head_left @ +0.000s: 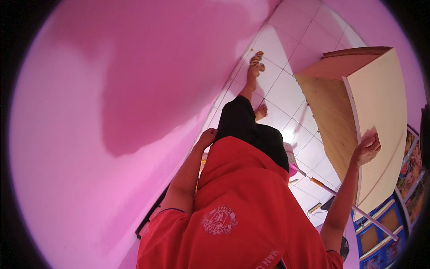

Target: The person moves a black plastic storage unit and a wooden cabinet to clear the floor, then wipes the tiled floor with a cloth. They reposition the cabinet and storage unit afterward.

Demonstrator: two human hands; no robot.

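At right, a long pole (pixel 376 223) passes behind the right forearm (pixel 338 219), near a pink-and-white container (pixel 290 154), contents hidden. A pale wooden cabinet (pixel 380 98) is also right, its brown inside facing left. The right hand (pixel 368 150), fingers curled, is at its panel; the left hand (pixel 208 136) is by black trousers (pixel 235 119). I cannot tell either grip. Floor tiles (pixel 280 92) stretch far between cabinet and pink wall (pixel 58 134); 1 foot (pixel 253 74) meets a patterned cloth (pixel 256 59).

right fingers (pixel 372 142): cabinet (pixel 380 94) contact unclear | red shirt (pixel 246 197): cut off below | orange-brown item (pixel 258 54): unclear
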